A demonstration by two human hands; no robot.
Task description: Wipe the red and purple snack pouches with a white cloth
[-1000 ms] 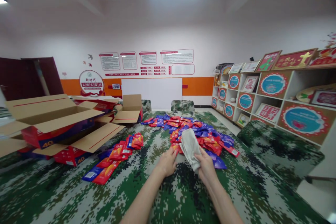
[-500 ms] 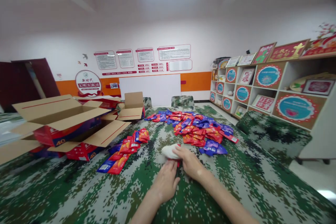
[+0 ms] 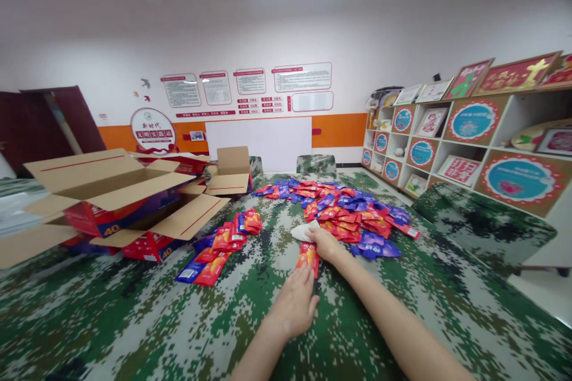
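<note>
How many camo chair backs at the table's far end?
2. Left chair back beside the small open box; right chair back behind the packet heap. Boxes may hide others.

White wall (image 3: 268, 41) with orange band (image 3: 339, 130), cubby shelves (image 3: 447, 149) right, maroon door (image 3: 67, 119) left.

The right hand (image 3: 325, 244) covered one end of the white pad (image 3: 302, 231) and the upper edge of the red packet (image 3: 308, 259); whether its grip had closed on either could not be determined. The forearms behind it and behind the left hand (image 3: 295, 305) were cut off by the lower picture edge. Print on the wall notices (image 3: 250, 80) was too small to read. The cardboard box flap (image 3: 27, 247) at the left and the shelf unit (image 3: 508, 122) at the right ran past the picture edges.
</note>
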